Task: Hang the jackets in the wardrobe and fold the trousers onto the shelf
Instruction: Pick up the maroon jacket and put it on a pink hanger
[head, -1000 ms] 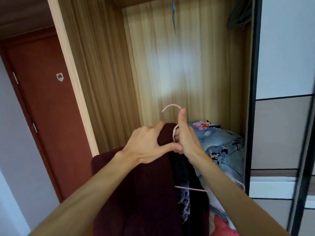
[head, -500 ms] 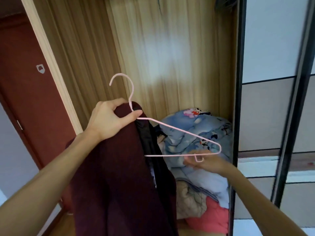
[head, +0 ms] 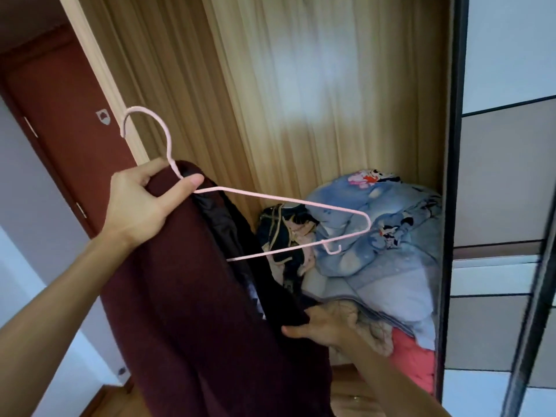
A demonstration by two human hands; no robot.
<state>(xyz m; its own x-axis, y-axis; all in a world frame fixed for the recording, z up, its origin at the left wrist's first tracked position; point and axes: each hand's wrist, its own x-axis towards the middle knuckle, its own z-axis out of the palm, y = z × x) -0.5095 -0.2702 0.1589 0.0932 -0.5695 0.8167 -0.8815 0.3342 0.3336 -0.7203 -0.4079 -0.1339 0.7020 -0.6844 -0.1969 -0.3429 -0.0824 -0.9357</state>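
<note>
at wardrobe mouth, left hand (head: 141,203) clamped round neck of pink hanger (head: 282,203) and maroon jacket (head: 186,311) collar. bare hanger arm pointing right, away from cloth. lower right, right hand (head: 325,326) pinching jacket edge, nearer the free shoulder. rail out of view; far hanger arm hidden under fabric.

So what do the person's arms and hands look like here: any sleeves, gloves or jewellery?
Both forearms are bare, with no sleeves in view. The left hand and the right hand have no gloves, and no watch or bracelet shows at either wrist. No rings are visible on the fingers that show.
</note>
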